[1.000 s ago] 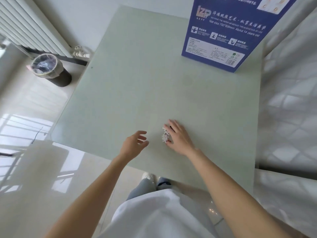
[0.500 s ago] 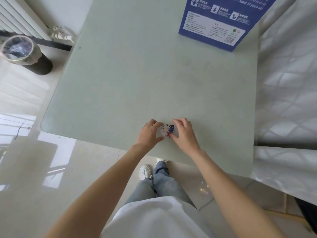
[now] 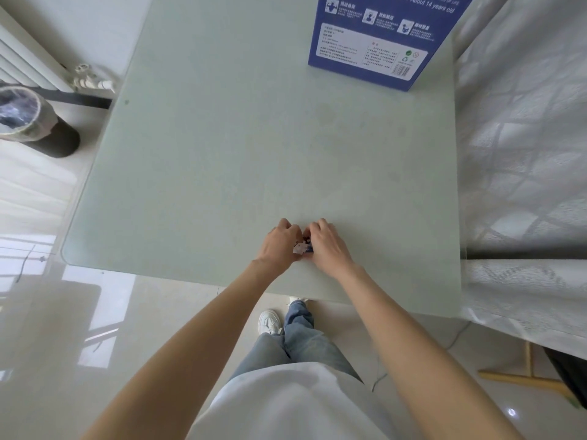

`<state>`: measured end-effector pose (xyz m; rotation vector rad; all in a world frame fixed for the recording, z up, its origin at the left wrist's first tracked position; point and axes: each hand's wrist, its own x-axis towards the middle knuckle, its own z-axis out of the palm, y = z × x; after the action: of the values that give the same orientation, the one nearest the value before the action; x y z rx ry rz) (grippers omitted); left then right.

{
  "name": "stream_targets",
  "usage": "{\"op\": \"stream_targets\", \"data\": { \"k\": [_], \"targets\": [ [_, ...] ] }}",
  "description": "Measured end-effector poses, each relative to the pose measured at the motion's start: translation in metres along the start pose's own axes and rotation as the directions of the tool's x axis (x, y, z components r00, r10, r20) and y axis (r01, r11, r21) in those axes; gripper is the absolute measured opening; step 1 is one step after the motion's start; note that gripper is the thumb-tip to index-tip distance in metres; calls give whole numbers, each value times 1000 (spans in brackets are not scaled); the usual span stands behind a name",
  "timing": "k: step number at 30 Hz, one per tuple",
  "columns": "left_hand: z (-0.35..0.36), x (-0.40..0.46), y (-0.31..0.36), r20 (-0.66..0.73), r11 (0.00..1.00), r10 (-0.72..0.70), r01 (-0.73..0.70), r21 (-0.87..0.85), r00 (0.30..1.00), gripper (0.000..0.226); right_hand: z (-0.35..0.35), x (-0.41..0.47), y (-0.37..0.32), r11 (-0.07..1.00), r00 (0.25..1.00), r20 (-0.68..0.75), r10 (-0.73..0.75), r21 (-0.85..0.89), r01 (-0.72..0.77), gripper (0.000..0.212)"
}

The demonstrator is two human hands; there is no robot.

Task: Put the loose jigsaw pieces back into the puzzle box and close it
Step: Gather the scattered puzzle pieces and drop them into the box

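A small clump of loose jigsaw pieces (image 3: 301, 247), white, blue and red, lies near the front edge of the pale green glass table (image 3: 222, 138). My left hand (image 3: 281, 244) and my right hand (image 3: 327, 246) are cupped around the clump from both sides, fingers curled onto it. Most of the pieces are hidden between the hands. The blue puzzle box (image 3: 381, 36) stands at the far right of the table, well away from both hands; its top is cut off by the frame.
A bin lined with a plastic bag (image 3: 28, 119) stands on the floor at the left, below a radiator (image 3: 22, 65). A white curtain (image 3: 521, 154) hangs along the table's right edge. My legs and a white shoe (image 3: 270, 322) show under the front edge.
My left hand has come in from the left and closed against the right hand around the pieces. The view has tilted down, so the box sits higher in the frame.
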<state>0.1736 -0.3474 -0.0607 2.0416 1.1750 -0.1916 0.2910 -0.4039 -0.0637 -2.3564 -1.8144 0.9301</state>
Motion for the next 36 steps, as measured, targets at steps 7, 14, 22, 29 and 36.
{"op": "stream_targets", "data": {
  "k": [7,14,22,29,36],
  "targets": [
    [0,-1,0,-14,999,-3,2,-43,1000,39,2,2,-2,999,1000,-23,-13,51,14,36],
    [-11,3,-7,64,1000,5,-5,11,998,33,-4,-4,1,990,998,-2,-56,131,56,32],
    [-11,3,-13,19,1000,7,-7,-11,1000,29,-9,-6,15,956,996,-71,-50,286,69,13],
    [-14,-10,-20,-48,987,-49,41,-154,998,21,-9,-35,35,921,972,-169,164,379,-89,11],
    [-6,-3,4,15,995,-17,18,-102,1000,27,13,-48,16,934,966,-107,234,299,-194,22]
  ]
}}
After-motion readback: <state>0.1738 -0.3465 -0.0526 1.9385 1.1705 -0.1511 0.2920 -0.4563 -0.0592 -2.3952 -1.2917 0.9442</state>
